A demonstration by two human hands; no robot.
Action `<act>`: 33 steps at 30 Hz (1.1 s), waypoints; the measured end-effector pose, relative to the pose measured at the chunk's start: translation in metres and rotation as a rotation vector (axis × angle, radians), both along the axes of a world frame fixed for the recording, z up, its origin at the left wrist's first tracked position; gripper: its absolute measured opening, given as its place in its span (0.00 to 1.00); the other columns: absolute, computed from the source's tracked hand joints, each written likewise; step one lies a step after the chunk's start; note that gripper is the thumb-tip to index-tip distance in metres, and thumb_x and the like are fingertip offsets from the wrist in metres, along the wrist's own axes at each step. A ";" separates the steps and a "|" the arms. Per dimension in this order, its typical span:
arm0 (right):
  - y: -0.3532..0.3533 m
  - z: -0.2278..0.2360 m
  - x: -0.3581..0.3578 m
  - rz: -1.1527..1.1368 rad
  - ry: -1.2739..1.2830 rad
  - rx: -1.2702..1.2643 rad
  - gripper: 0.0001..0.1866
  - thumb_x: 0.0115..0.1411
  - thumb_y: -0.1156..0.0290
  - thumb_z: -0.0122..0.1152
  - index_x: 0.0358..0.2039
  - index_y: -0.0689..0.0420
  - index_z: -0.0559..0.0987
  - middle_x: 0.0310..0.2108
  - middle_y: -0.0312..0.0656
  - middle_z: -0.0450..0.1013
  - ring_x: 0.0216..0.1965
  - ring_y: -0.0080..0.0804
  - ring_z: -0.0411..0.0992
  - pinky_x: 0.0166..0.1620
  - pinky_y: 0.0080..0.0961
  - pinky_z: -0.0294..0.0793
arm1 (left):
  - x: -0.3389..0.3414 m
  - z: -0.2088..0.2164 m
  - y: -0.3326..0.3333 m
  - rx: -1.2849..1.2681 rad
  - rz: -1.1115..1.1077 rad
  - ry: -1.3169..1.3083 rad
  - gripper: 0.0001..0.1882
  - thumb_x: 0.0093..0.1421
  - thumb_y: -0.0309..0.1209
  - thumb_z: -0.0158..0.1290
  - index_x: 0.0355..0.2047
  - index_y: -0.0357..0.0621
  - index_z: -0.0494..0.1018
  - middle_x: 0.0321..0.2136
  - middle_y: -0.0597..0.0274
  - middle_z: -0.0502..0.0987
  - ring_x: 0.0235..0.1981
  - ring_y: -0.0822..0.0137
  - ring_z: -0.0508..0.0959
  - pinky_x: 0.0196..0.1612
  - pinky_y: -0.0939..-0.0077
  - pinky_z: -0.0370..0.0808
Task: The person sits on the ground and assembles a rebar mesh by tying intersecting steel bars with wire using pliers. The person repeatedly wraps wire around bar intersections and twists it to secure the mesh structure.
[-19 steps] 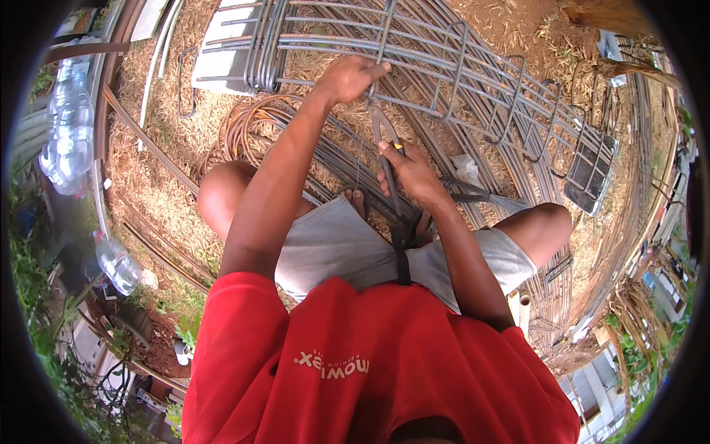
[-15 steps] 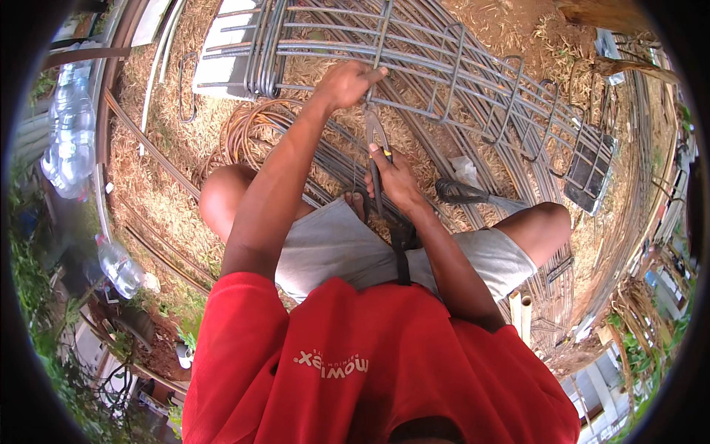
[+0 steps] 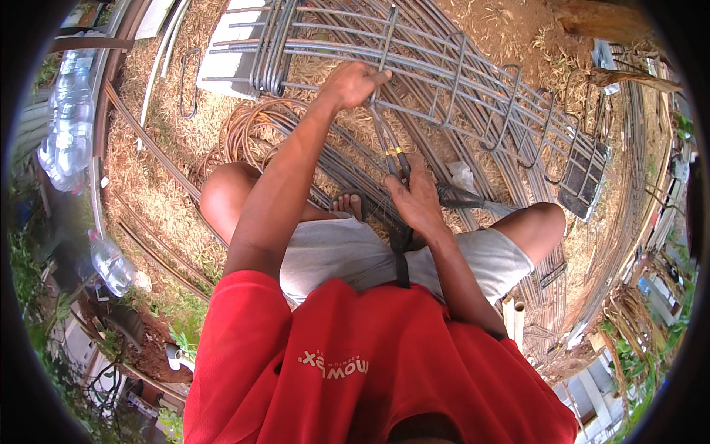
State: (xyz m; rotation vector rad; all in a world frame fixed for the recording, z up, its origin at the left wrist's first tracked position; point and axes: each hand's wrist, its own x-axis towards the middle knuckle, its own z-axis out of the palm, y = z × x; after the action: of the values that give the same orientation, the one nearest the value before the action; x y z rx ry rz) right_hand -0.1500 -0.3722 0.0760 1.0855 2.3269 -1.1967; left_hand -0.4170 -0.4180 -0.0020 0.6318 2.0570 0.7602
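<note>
The left hand [image 3: 353, 83] has its fingers closed on a bar of the rebar cage [image 3: 473, 81], while the right hand [image 3: 416, 200], just below it, grips pincers [image 3: 390, 144] whose long axis points up toward the left fingers.

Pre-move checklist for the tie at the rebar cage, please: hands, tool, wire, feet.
1. Left hand on the rebar cage at the joint: ok, fingers wrapped on a bar.
2. Right hand gripping the pincers: ok, held low on the handles.
3. Pincer tips at the joint under the left hand: cannot tell, the hand hides the tips.
4. Tie wire within reach: ok, thin strands lie by the right hand.
5. Bare foot away from the tool: not ok, toes sit among the bars close to the right hand.
6. Cage supported: ok, its far end rests on a pale block.
</note>
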 end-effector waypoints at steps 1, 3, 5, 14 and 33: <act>-0.004 -0.001 0.005 0.110 -0.042 0.253 0.27 0.69 0.60 0.62 0.59 0.66 0.71 0.40 0.57 0.81 0.42 0.60 0.81 0.47 0.50 0.81 | 0.000 0.001 0.001 -0.013 0.006 -0.008 0.37 0.72 0.64 0.53 0.28 0.39 0.84 0.18 0.56 0.79 0.24 0.59 0.83 0.41 0.56 0.78; -0.008 -0.007 0.014 0.075 0.010 0.124 0.27 0.70 0.61 0.55 0.64 0.66 0.70 0.47 0.63 0.78 0.43 0.71 0.78 0.50 0.60 0.75 | 0.000 0.002 0.002 -0.011 0.006 -0.005 0.37 0.72 0.65 0.53 0.27 0.40 0.84 0.18 0.56 0.79 0.24 0.60 0.82 0.41 0.56 0.77; -0.011 -0.017 0.015 0.047 0.033 -0.060 0.29 0.71 0.60 0.56 0.67 0.63 0.70 0.50 0.59 0.78 0.42 0.64 0.80 0.46 0.56 0.77 | 0.000 0.005 0.001 0.025 -0.002 0.034 0.37 0.72 0.65 0.53 0.26 0.40 0.84 0.17 0.57 0.79 0.24 0.60 0.82 0.41 0.55 0.77; 0.009 -0.016 0.009 -0.533 0.006 -1.003 0.22 0.76 0.56 0.50 0.54 0.62 0.79 0.40 0.41 0.81 0.31 0.29 0.79 0.31 0.31 0.78 | -0.002 0.003 -0.002 -0.002 -0.036 0.042 0.37 0.71 0.66 0.52 0.28 0.43 0.85 0.15 0.57 0.77 0.25 0.60 0.82 0.40 0.56 0.77; 0.004 -0.006 0.025 -0.518 0.103 -1.489 0.30 0.74 0.41 0.47 0.42 0.59 0.78 0.21 0.36 0.72 0.17 0.29 0.70 0.21 0.32 0.72 | -0.003 0.007 0.000 -0.071 0.006 -0.031 0.38 0.68 0.68 0.53 0.41 0.43 0.89 0.22 0.53 0.83 0.35 0.53 0.86 0.48 0.52 0.78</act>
State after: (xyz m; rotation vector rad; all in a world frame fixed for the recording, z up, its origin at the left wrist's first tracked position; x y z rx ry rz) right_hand -0.1246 -0.3685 0.0704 0.9181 0.5805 -2.4542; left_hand -0.4197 -0.4179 0.0047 0.5710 2.0492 0.6931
